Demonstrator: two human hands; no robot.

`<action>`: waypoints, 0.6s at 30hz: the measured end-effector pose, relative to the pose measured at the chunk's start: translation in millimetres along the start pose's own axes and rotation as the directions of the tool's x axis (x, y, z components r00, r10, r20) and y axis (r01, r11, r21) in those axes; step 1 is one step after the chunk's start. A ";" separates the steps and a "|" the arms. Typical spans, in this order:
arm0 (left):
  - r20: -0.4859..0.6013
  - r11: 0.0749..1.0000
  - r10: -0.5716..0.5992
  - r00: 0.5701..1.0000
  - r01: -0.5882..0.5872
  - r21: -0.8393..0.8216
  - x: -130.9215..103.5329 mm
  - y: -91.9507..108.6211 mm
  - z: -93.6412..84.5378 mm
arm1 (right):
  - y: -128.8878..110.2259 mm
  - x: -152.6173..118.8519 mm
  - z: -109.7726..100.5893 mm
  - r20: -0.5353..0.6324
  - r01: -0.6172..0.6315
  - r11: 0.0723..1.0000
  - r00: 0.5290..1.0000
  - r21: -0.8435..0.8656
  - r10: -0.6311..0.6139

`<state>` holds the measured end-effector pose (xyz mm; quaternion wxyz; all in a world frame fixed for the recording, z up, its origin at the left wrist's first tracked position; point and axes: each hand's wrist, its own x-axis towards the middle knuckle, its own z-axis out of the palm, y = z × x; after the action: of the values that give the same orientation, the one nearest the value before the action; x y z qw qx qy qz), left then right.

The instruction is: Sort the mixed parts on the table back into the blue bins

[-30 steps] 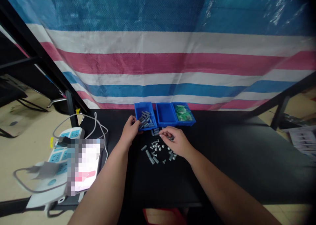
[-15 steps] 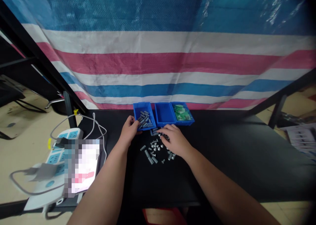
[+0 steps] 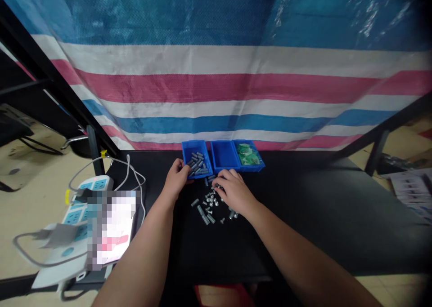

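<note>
My left hand grips the near left corner of a blue bin, thumb over the edge. Grey metal cylinders lie in that bin. Just right of it, my right hand is low over loose metal parts on the black table, its fingers curled together. Small metal pieces show at its fingertips, but what it holds is hidden. In front of the bins lie several small silver screws and loose metal cylinders, some partly under my right hand.
A second blue bin stands beside the first, joined or touching one with green bagged pieces. At left lie a white power strip, cables and a lit, pixelated device. A striped sheet hangs behind the black table.
My right hand has shifted slightly left and drawn its fingers closer together over the metal parts. The left hand stays on the bin.
</note>
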<state>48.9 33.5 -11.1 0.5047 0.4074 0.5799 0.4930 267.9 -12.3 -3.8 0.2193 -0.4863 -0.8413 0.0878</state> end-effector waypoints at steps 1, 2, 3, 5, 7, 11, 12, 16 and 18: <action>0.001 1.000 0.000 1.000 0.000 -0.001 0.0 0.0 0.0 | -0.3 0.1 -1.2 -0.016 0.030 0.999 0.999 0.038 -0.030; 0.001 1.000 0.000 1.000 0.000 -0.002 -0.1 0.0 0.0 | -0.8 -0.1 -2.5 -0.041 0.053 0.994 0.998 0.096 -0.049; 0.001 1.000 0.001 1.000 -0.001 -0.002 -0.3 0.1 -0.1 | -1.3 -0.5 -3.9 -0.069 0.062 0.983 0.996 0.173 -0.051; 0.002 1.000 -0.002 1.000 0.002 -0.004 -0.6 0.6 -0.2 | -1.9 -2.8 -6.6 -0.101 0.043 0.932 0.995 0.360 -0.007; 0.006 1.000 -0.004 1.000 0.004 -0.006 -0.9 1.0 -0.2 | -1.1 -6.5 -8.7 -0.065 0.008 0.857 0.997 0.516 0.030; 0.001 1.000 -0.004 1.000 0.004 -0.004 -0.5 1.0 -0.4 | 3.0 -12.2 -8.5 0.125 -0.008 0.789 0.988 0.614 -0.087; 0.002 1.000 -0.004 1.000 0.004 -0.005 -0.3 0.7 -0.4 | 3.3 -12.2 -7.1 0.150 -0.026 0.774 0.985 0.632 -0.089; 0.009 1.000 -0.003 1.000 0.003 -0.014 0.2 0.1 -0.4 | -1.5 -6.4 0.6 0.051 -0.074 0.516 0.997 0.853 0.058; 0.007 1.000 -0.004 1.000 0.004 -0.019 0.0 0.4 -0.3 | -5.0 -3.6 3.3 0.011 -0.038 0.370 0.997 0.928 0.073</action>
<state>48.5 33.5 -10.7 0.5115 0.4034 0.5742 0.4959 264.0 -17.8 -6.0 0.4643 -0.3090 -0.6271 0.5437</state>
